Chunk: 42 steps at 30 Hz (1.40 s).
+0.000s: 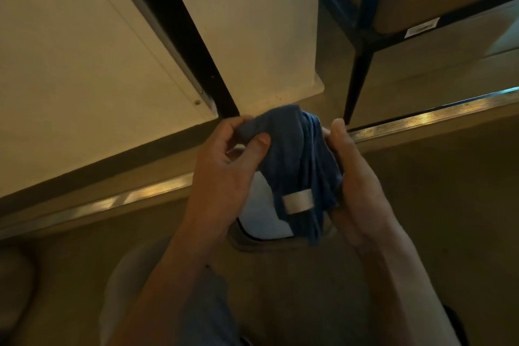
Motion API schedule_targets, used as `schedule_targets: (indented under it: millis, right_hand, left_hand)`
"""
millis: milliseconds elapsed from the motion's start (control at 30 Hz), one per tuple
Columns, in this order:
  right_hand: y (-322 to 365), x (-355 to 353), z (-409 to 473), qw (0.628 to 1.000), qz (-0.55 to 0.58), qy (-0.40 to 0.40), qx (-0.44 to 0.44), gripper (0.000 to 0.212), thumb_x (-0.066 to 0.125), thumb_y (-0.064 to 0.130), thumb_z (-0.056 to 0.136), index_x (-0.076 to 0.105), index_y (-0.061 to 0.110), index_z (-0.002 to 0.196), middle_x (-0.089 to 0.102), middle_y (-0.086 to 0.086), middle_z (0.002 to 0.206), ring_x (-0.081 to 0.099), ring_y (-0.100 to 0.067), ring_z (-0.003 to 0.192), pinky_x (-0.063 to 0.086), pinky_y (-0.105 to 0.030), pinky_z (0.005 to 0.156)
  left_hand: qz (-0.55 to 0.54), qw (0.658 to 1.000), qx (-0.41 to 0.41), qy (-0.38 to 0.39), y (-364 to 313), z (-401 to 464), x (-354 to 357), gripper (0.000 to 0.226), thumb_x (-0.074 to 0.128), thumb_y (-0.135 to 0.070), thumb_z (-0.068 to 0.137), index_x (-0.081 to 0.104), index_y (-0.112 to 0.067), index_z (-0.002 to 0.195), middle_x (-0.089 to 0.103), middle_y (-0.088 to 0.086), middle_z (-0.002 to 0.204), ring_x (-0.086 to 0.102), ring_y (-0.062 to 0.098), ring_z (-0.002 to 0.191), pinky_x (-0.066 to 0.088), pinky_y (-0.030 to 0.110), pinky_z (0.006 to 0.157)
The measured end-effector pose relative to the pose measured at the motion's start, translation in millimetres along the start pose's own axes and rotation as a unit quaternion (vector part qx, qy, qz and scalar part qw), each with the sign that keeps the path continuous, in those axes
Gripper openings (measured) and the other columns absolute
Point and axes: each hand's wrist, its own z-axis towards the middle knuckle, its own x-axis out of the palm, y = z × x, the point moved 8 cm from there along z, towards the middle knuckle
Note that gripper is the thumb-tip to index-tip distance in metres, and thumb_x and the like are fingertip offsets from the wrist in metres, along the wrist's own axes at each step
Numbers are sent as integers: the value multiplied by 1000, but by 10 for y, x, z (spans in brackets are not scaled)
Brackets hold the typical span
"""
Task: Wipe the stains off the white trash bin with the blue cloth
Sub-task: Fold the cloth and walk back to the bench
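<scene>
Gripping the bunched cloth (pixel 295 166) from both sides, the left hand (pixel 224 171) pinches its upper end between thumb and fingers while the right hand (pixel 356 177) clasps its other edge. Directly below them, on the floor (pixel 449 205), stands the bin (pixel 261 219).

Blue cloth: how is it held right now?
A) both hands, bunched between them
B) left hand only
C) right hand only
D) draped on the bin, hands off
A: the blue cloth is bunched up between the hands, the left hand pinching its upper end and the right hand gripping its other side.
</scene>
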Motion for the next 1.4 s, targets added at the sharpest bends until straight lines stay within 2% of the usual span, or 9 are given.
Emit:
schedule_targets:
  millis: [67, 167, 333, 467, 633, 900, 1100, 1233, 1400]
  right_hand:
    - [57, -38, 6, 999, -35, 1, -3, 50, 39, 40, 108, 50, 6, 144, 59, -26, 134, 58, -46, 124, 54, -53, 97]
    - [89, -108, 39, 996, -88, -13, 10, 42, 63, 31, 97, 58, 17, 135, 71, -4, 120, 70, -22, 111, 60, -31, 80]
    - [27, -206, 75, 981, -182, -52, 50, 45, 76, 30, 84, 64, 18, 125, 73, 0, 116, 72, -13, 107, 59, -27, 79]
    - [-21, -172, -38, 973, -198, -61, 105, 47, 77, 38, 75, 68, 20, 117, 76, 2, 108, 74, -12, 101, 62, -29, 76]
    - [-18, 5, -330, 957, -199, -64, 200, 20, 71, 28, 92, 66, 27, 112, 77, 7, 101, 75, -11, 94, 59, -23, 68]
    - [620, 659, -939, 931, -188, -99, 297, 21, 76, 40, 89, 70, 35, 108, 76, 1, 109, 75, -21, 100, 63, -45, 78]
    - [1662, 1424, -1179, 931, -181, -71, 309, 26, 78, 49, 83, 71, 36, 104, 76, 3, 105, 75, -22, 95, 61, -33, 65]
    - [2392, 1917, -1207, 939, -189, -62, 281, 38, 82, 46, 82, 69, 35, 117, 75, 3, 112, 74, -18, 102, 61, -30, 71]
    - [3280, 2503, -1192, 941, -230, -12, 248, 36, 78, 47, 87, 70, 37, 121, 73, 2, 119, 71, -17, 109, 62, -36, 79]
  left_hand:
    - [28, 999, 27, 2, -72, 4, 23, 16, 66, -22, 99, 63, -35, 106, 69, -11, 108, 67, 5, 103, 61, 27, 80]
    - [43, 998, 33, -5, -65, -29, 45, 18, 64, -22, 100, 60, -35, 112, 64, -10, 115, 61, -1, 108, 56, 13, 74]
    - [86, 996, 3, -36, 83, -112, 40, 22, 62, -23, 102, 61, -28, 124, 62, -15, 115, 61, -6, 101, 53, 12, 70]
    - [103, 993, -37, -53, 177, -285, 26, 24, 57, -32, 104, 58, -35, 128, 58, -27, 116, 62, -5, 101, 61, 26, 68]
    - [135, 985, -94, -42, 45, -615, -44, 28, 50, -40, 107, 52, -41, 135, 59, -20, 127, 64, 5, 114, 61, 37, 88]
    - [125, 983, -130, -25, -1078, -1001, -302, 28, 49, -27, 109, 54, -33, 135, 57, -21, 122, 60, 4, 111, 55, 24, 87]
    - [143, 985, -98, -11, -2219, -1065, -608, 28, 49, -26, 109, 54, -30, 136, 59, -12, 120, 56, -3, 110, 42, 8, 89]
    - [146, 987, -60, -27, -3002, -1005, -815, 26, 48, -29, 109, 55, -28, 134, 59, -13, 123, 58, 3, 114, 43, 10, 91]
    - [125, 991, -38, -40, -3846, -910, -1064, 21, 44, -43, 110, 51, -42, 129, 58, -22, 123, 61, 9, 113, 52, 27, 89]
